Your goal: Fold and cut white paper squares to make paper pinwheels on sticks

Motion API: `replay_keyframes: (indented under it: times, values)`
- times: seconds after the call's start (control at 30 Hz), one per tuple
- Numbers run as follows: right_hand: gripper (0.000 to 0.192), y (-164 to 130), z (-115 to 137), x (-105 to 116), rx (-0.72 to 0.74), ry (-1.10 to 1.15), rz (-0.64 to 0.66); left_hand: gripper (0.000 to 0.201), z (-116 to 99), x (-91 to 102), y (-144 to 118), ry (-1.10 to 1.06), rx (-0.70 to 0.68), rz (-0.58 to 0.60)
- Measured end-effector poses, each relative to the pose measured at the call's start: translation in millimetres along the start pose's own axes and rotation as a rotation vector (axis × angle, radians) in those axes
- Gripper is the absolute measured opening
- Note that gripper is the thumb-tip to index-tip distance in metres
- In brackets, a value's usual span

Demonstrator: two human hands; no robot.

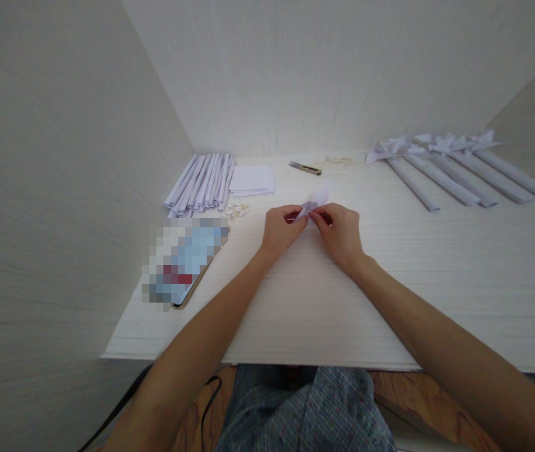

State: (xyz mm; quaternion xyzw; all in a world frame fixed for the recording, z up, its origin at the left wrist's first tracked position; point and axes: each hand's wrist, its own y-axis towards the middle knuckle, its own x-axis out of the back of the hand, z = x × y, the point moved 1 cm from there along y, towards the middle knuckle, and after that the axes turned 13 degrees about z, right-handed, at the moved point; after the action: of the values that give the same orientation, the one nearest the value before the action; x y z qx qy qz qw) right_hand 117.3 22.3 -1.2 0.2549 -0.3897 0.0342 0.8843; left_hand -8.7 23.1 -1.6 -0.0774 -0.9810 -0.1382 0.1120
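Note:
Between my two hands, above the middle of the white table, is a small piece of white paper [320, 196], folded or creased, its upper end sticking up past my fingers. My left hand [282, 229] pinches it from the left. From the right, my right hand [341, 232] pinches it too, thumb and forefinger close to those of the left. The fingertips hide the lower part of the paper, so its exact shape there cannot be made out.
Rolled paper tubes [204, 183] lie at the back left beside stacked paper squares [251, 180]. Thread snips [305, 168] lie behind my hands. Paper tubes with star-like paper tops [456, 176] rest at right. A phone [189, 260] and small pale bits [237, 211] are at left.

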Motion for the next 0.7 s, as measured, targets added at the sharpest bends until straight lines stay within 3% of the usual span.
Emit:
replay_keyframes:
  times: [0.5, 0.7]
  values:
    - [0.014, -0.6, 0.2, -0.2, -0.004, 0.084, -0.008, 0.016, -0.4, 1.3, -0.7, -0.032, 0.017, -0.047]
    - [0.019, -1.5, -0.8, 1.8, 0.063, -0.012, -0.038, 0.012, -2.0, 1.5, -1.2, -0.010, 0.027, -0.048]
